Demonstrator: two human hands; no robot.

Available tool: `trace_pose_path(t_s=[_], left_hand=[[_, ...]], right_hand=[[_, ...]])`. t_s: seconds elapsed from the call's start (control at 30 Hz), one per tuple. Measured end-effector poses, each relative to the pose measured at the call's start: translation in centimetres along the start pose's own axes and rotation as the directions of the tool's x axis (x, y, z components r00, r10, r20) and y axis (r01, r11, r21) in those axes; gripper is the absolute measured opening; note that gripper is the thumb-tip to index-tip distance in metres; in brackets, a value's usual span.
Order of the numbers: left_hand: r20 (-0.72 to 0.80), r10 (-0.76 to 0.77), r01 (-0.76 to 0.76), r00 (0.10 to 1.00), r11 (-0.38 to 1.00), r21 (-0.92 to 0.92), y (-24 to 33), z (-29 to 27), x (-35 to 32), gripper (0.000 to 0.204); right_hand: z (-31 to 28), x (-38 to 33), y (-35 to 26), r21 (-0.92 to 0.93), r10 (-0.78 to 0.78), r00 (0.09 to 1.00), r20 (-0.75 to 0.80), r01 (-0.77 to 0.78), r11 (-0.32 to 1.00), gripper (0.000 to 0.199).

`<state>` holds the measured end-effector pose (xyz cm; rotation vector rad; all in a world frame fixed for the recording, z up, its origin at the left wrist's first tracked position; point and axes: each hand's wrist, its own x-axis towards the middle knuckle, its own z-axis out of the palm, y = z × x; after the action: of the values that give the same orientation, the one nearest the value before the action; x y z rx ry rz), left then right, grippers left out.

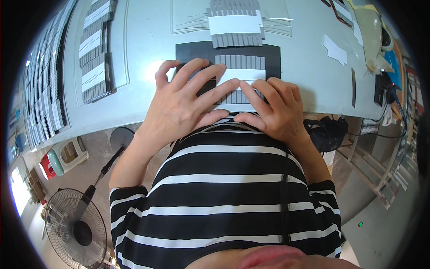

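In front of me lies a grey-and-white panel (242, 62) with dark stripes and a white band across it, on a black mat (273, 56) near the table's front edge. My left hand (181, 101) is spread over the panel's left side, its index fingertip at the white band. A dark rounded shape shows between its fingers, mostly hidden. My right hand (277, 105) is at the panel's right side, fingers bent but apart, its index fingertip close to the left one. Both thumbs reach toward the panel's near edge. I see nothing gripped in either hand.
Beyond the mat, a stack of similar striped panels (235, 24) lies on a glass sheet (277, 28). More stacks (94, 62) stand at the left. On the right are a white scrap (335, 49) and a thin dark strip (353, 87). A fan (80, 231) stands lower left.
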<state>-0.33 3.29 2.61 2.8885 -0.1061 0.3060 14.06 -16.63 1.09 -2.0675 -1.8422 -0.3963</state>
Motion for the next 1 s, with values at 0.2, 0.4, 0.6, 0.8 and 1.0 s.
trace_pose_path(t_s=[0.2, 0.4, 0.6, 0.8, 1.0], left_hand=[[0.006, 0.01, -0.011, 1.0, 0.999, 0.037, -0.1, -0.2, 0.2, 0.05], [0.006, -0.003, 0.003, 1.0, 1.0, 0.001, 0.1, -0.4, 0.3, 0.045], [0.0, 0.001, -0.001, 1.0, 1.0, -0.003, 0.0, -0.3, 0.1, 0.046], [0.002, -0.001, 0.001, 1.0, 1.0, -0.001, 0.0, -0.3, 0.2, 0.045], [-0.008, -0.005, 0.005, 1.0, 1.0, -0.009, 0.0, -0.1, 0.1, 0.044]], right_hand=[[-0.4, -0.7, 0.0, 0.06, 0.051, 0.998, -0.035, -0.049, 0.997, 0.055], [-0.8, -2.4, 0.3, 0.067, 0.263, 0.964, -0.037, -0.261, 0.963, 0.053], [-0.4, -2.3, 0.3, 0.028, 0.23, 0.972, -0.046, -0.229, 0.973, 0.055], [-0.6, -1.9, 0.1, -0.093, 0.129, 0.991, -0.031, -0.131, 0.987, 0.059], [-0.6, -1.7, 0.5, -0.168, 0.04, 0.999, -0.02, -0.043, 0.985, 0.058]])
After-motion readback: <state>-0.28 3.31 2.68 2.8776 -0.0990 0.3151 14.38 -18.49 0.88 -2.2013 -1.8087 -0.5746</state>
